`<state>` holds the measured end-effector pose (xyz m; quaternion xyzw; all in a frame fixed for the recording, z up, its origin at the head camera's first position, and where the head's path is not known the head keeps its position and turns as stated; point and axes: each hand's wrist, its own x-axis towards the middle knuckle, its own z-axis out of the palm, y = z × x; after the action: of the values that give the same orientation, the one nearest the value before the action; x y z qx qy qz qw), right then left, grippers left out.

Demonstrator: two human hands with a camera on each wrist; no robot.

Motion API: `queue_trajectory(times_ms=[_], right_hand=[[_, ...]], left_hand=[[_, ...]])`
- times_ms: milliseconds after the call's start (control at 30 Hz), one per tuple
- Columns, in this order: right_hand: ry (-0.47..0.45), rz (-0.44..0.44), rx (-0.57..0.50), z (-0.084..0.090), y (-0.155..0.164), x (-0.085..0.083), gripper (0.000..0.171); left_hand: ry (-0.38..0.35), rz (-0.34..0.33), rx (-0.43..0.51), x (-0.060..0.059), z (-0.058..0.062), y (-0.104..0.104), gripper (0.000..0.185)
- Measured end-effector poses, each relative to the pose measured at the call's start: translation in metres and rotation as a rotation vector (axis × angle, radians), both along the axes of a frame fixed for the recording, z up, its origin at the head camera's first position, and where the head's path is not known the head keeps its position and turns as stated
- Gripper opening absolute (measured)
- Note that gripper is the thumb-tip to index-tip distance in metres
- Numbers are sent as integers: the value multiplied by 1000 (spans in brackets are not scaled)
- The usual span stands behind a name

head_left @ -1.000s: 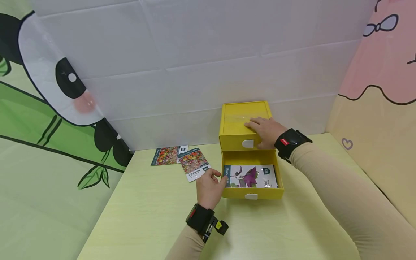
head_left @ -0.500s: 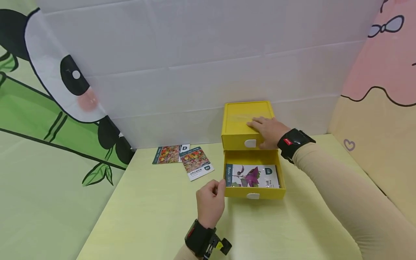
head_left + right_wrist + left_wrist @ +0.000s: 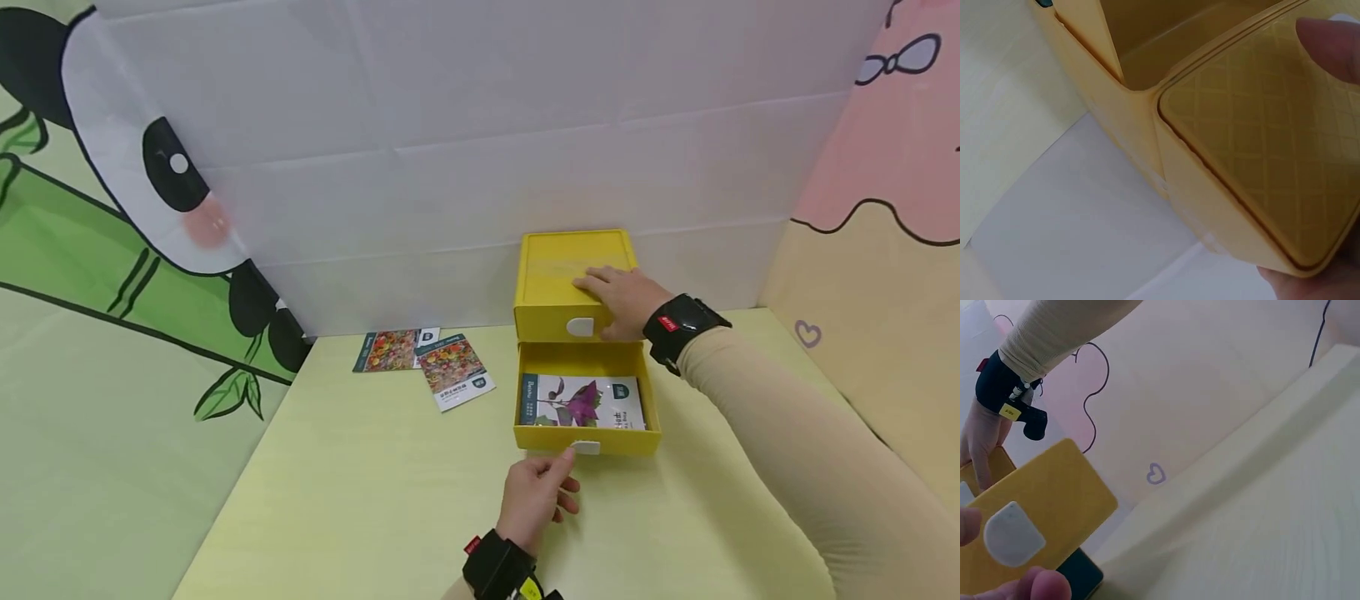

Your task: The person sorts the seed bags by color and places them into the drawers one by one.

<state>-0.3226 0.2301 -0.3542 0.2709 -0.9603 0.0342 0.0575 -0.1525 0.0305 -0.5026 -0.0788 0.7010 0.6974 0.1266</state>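
A yellow two-drawer box stands against the back wall, its lower drawer pulled out. Inside that drawer lies a white packet with a purple flower picture. My left hand is just in front of the drawer, thumb tip right at its white tab and the other fingers loosely bent below. In the left wrist view, finger and thumb tips show on either side of the tab. My right hand rests on the box's top, fingers fairly straight; its thumb lies over the upper drawer's front.
Two flower-picture packets lie on the table left of the box: one flat near the wall, one angled overlapping it. The pale yellow-green table meets a white cloth wall behind. A peach and pink printed wall stands at right.
My left hand has left the drawer's left corner, come down and moved right to the lower drawer's tab. The right hand has stayed on the box top.
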Motion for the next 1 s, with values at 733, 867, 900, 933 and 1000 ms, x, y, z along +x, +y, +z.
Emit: queue_trajectory(times_ms=[733, 867, 900, 933, 1000], right_hand=[[3, 25, -29, -1, 2, -1, 83], [11, 45, -50, -4, 4, -4, 78], [13, 49, -51, -4, 4, -5, 77], [17, 51, -51, -5, 4, -6, 76], [25, 57, -53, -5, 5, -7, 76]], left_hand=[[-91, 70, 273, -5, -8, 29, 60], [-78, 55, 235, -8, -5, 30, 62], [-72, 50, 225, -10, -4, 30, 62], [-66, 46, 218, -12, -4, 30, 62], [-53, 40, 203, -16, -3, 31, 63]])
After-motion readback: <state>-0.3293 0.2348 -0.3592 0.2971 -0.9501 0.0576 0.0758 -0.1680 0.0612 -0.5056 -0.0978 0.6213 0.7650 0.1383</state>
